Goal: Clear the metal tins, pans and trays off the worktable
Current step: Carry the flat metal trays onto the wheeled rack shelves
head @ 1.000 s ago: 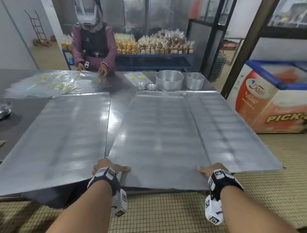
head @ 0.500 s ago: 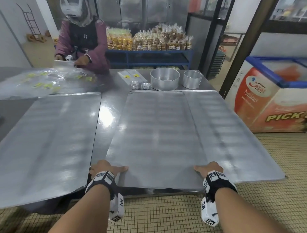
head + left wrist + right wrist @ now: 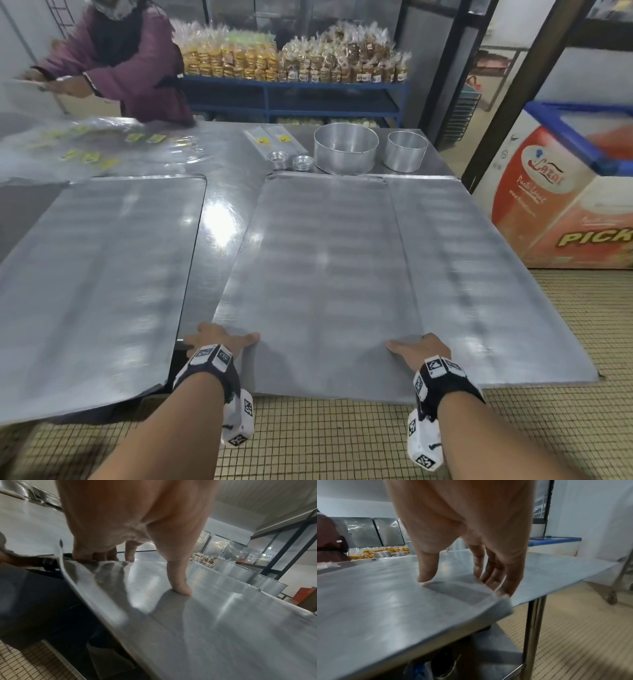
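Observation:
A large flat metal tray [image 3: 325,274] lies in the middle of the steel worktable [image 3: 222,212], overlapping a second flat tray [image 3: 479,274] on its right. My left hand [image 3: 219,339] holds its near left corner, thumb [image 3: 180,586] on top and fingers [image 3: 96,557] curled at the side edge. My right hand [image 3: 419,346] pinches the near right corner, thumb [image 3: 426,577] above and fingers [image 3: 498,582] slipped under the raised edge. A third flat tray [image 3: 96,274] lies to the left. Two round tins [image 3: 346,149] [image 3: 407,150] and small stacked tart tins [image 3: 291,161] stand at the far edge.
A person in a purple top [image 3: 130,65] works at the far left over clear plastic bags [image 3: 102,150]. Behind is a blue shelf of packed biscuits [image 3: 291,68]. A chest freezer [image 3: 565,192] stands to the right of the table. Tiled floor runs under the near edge.
Both hands keep their hold on the middle tray's near corners. The person across the table has turned and reached to the left. My head has come closer to the table.

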